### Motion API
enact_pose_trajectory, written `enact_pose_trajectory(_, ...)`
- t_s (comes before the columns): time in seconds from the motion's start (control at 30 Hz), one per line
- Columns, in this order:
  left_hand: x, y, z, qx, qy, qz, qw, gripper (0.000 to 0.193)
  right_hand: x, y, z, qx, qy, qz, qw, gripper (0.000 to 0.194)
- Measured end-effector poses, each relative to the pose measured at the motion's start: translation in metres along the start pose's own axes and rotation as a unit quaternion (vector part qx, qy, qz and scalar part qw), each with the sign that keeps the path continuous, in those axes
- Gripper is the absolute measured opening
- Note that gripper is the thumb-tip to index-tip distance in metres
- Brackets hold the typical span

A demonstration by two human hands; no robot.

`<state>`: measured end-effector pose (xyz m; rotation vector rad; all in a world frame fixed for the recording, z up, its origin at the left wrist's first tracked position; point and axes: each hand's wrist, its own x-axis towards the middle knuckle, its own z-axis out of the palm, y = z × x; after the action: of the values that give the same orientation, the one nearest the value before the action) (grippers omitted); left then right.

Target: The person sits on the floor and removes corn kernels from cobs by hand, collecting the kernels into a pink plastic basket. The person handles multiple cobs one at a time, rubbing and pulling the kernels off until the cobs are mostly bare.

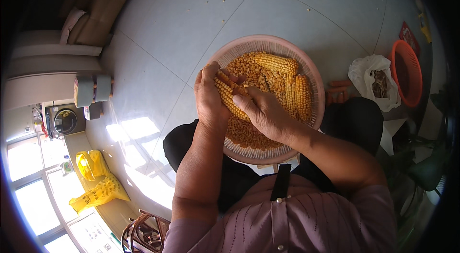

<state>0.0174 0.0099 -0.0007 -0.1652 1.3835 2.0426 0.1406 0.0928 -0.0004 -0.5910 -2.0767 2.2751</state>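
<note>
A pink plastic basket (pixel 317 84) rests at the person's lap, between the knees, with loose corn kernels (pixel 248 134) spread over its bottom. My left hand (pixel 212 98) is closed around a partly shelled ear of corn (pixel 230 96), above the basket's left side. Against the same ear presses my right hand (pixel 267 114), its thumb on the kernels; the right palm and part of the fingers are hidden. One whole ear of corn (pixel 276 62) lies at the far side of the basket, and more ears (pixel 303 98) lie along its right side.
Right of the basket are a white plastic bag (pixel 359 77) with dry brown matter and an orange basket (pixel 418 77). Stools (pixel 103 88), a washing machine (pixel 64 120) and yellow bags (pixel 104 192) stand or lie to the left. A few kernels are scattered on the tiled floor (pixel 172 37).
</note>
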Motion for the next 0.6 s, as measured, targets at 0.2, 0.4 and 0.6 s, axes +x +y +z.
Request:
enact_pose_trajectory(0.2,-0.002,-0.003,0.002,0.024,0.011,0.001,1.0,0.018,0.012,0.031,0.004,0.012,0.062,-0.046,0.997,0.047)
enact_pose_trajectory(0.4,0.001,0.001,0.001,0.048,0.0,-0.006,0.999,0.019,0.009,0.007,-0.013,0.095,-0.006,0.156,0.983,0.061)
enact_pose_trajectory(0.6,0.003,0.001,-0.001,-0.01,0.003,-0.006,1.0,0.019,0.014,0.006,-0.014,0.109,0.006,0.07,0.992,0.057)
